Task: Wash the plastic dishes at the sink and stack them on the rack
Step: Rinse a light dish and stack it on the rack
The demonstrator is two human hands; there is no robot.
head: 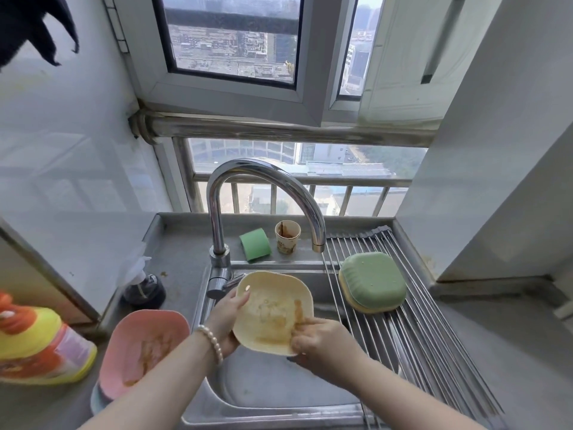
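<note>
Both hands grip yellow dish [273, 308] | square, brown-smeared | left hand [228, 321] rim | right hand [319, 339] corner

Both hands meet at lower centre of the frame.
Left hand [228, 318] grips with thumb up; right hand [319, 338] has its fingers curled, pressing.
</note>
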